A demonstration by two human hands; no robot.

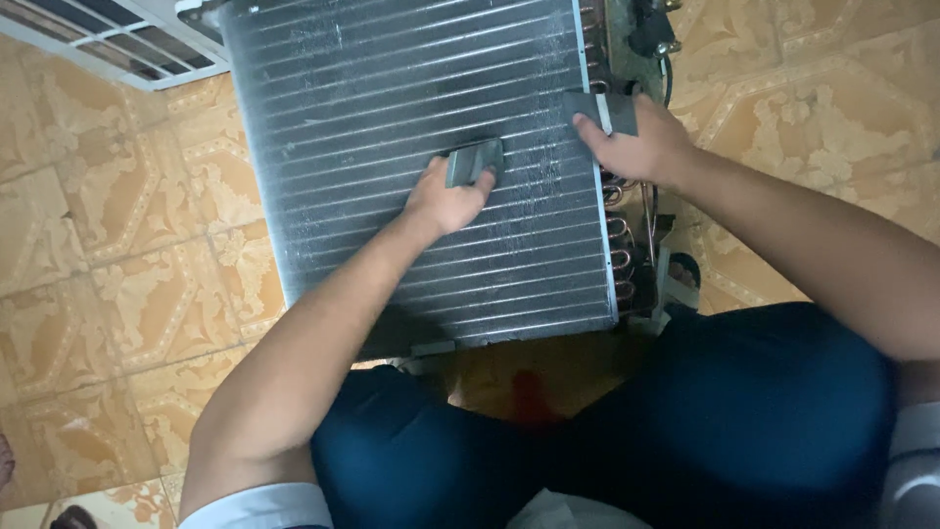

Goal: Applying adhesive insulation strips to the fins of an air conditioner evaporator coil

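A finned metal coil panel (372,88) of an air-conditioner unit lies flat on the floor in front of me. My left hand (446,196) rests on the middle of the fins and grips a small grey comb-like tool (474,162) pressed against them. My right hand (641,142) sits at the panel's right edge, holding a second small grey flat tool (599,111) there. Copper tube bends (623,250) run down the right side of the panel, just below my right hand.
Patterned orange floor tiles (117,255) surround the unit. A white louvred grille (108,34) lies at the top left. My knees in dark blue trousers (744,411) fill the bottom of the view, close to the panel's near edge.
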